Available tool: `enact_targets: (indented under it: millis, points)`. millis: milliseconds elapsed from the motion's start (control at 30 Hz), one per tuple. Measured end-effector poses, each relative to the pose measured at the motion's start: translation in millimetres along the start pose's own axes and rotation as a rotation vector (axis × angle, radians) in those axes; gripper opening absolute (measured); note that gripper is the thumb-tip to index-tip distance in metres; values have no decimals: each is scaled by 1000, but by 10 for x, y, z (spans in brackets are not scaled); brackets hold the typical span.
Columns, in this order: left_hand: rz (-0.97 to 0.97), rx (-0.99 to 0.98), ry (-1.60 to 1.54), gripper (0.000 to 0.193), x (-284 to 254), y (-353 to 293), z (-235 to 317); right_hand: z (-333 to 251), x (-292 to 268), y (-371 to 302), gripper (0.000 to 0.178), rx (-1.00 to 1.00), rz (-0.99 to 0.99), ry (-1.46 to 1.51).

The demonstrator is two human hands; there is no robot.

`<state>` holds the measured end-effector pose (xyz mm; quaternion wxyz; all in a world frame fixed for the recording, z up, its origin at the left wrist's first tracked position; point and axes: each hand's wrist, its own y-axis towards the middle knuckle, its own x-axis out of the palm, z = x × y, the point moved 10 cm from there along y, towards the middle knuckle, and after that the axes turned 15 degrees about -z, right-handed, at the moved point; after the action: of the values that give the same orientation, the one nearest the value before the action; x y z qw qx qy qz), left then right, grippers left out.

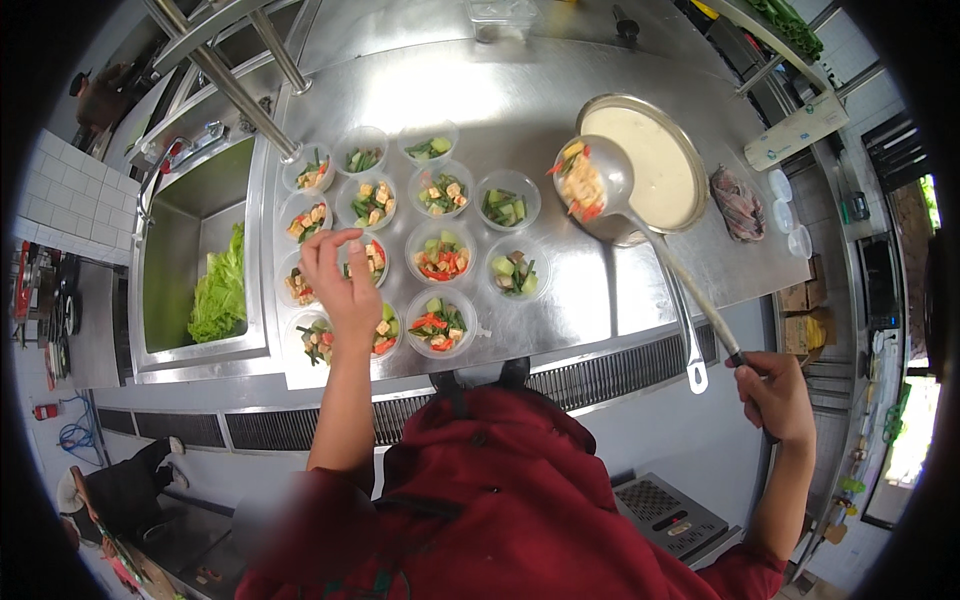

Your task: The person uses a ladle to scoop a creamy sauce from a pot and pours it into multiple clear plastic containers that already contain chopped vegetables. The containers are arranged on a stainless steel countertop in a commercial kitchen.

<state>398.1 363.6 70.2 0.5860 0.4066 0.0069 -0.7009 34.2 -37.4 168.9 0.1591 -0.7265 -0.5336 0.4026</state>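
My right hand [778, 398] is closed around the end of a long-handled ladle [620, 172]. Its bowl, loaded with pale cubes and red pepper pieces [580, 190], hangs over the left rim of a saucepan [697, 160] of creamy pale liquid [648, 150]. My left hand [345, 278] hovers above the left rows of clear plastic cups, fingers loosely bent and apart, apparently empty. Beneath it a cup [378, 262] is partly hidden. Several cups hold green vegetables, cubes and red strips, such as the near cup [440, 322]; the right-hand cups [512, 268] show mostly greens.
The steel table [560, 320] bears everything. To the left is a sink [190, 345] with lettuce [222, 290]. Right of the saucepan lie a dark wrapped bundle [738, 203] and small white lids [782, 215]. The saucepan's handle [690, 350] juts past the near edge. A clear container [503, 18] stands at the back.
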Motion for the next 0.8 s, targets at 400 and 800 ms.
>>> enact_targets:
  millis: [400, 800]
  points:
    - [-193, 65, -85, 17, 557, -18, 459, 283, 785, 167, 29, -124, 47, -470]
    - [-351, 131, -12, 21, 896, -102, 663, 371, 928, 165, 31, -199, 144, -451]
